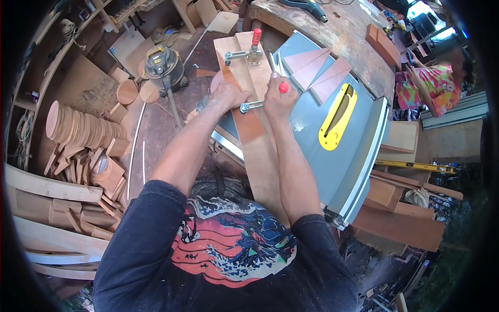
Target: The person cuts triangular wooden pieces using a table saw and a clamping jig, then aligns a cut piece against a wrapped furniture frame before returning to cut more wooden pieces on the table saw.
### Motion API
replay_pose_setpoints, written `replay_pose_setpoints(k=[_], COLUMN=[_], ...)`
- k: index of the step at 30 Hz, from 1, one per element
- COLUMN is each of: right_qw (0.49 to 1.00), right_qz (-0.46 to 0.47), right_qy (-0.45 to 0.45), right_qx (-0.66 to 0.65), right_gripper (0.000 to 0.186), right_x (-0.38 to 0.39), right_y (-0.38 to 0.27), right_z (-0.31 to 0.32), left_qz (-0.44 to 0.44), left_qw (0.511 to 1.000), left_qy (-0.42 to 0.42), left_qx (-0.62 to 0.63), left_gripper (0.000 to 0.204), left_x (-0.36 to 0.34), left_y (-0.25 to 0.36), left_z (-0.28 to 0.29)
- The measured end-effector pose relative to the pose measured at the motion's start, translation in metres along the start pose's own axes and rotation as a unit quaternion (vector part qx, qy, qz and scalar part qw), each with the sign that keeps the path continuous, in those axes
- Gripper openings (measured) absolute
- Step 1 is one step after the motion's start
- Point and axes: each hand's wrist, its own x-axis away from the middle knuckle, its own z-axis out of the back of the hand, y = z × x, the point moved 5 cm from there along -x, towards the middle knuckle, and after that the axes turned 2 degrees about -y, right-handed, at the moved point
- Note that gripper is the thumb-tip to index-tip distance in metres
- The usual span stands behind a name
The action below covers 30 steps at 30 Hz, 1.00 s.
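Note:
A long wooden jig (261, 169) lies along the left side of the table saw's grey top (304, 130). On it is a flat reddish-brown board (250, 130), with the metal arm of a toggle clamp (251, 106) over it. My right hand (281, 100) is closed around this clamp's handle, whose red tip shows by the thumb. My left hand (228, 96) is closed on the board's left edge, its fingertips partly hidden. Beyond my hands stands a second toggle clamp (254, 52) with an upright red handle. Wedge-shaped wood pieces (330, 79) lie right of my right hand.
A yellow slotted insert (338, 117) sits in the saw top, bordered by a metal fence rail (364, 161). A shop vacuum (164, 67) with a hose stands left. Stacked round wood discs (83, 125) and offcuts lie far left. Another person (429, 86) is at the right.

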Motion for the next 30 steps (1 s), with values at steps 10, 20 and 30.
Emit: replay_pose_setpoints(k=[10, 20, 30], right_qw=[1.0, 0.997, 0.992], right_qz=[0.004, -0.07, -0.129], right_qy=[-0.002, -0.013, 0.0], right_qx=[0.002, 0.0, 0.003], right_gripper=[0.042, 0.04, 0.045], right_x=[0.0, -0.001, -0.008], right_y=[0.004, 0.008, 0.012], right_z=[0.002, 0.005, 0.014], left_qz=[0.022, 0.008, 0.013], left_qw=[0.995, 0.996, 0.992], left_qy=[0.069, -0.002, 0.064], left_qx=[0.064, 0.091, 0.108], left_gripper=[0.077, 0.065, 0.075], left_x=[0.004, 0.011, 0.002], left_y=[-0.002, 0.002, -0.004], left_z=[-0.006, 0.0, -0.004])
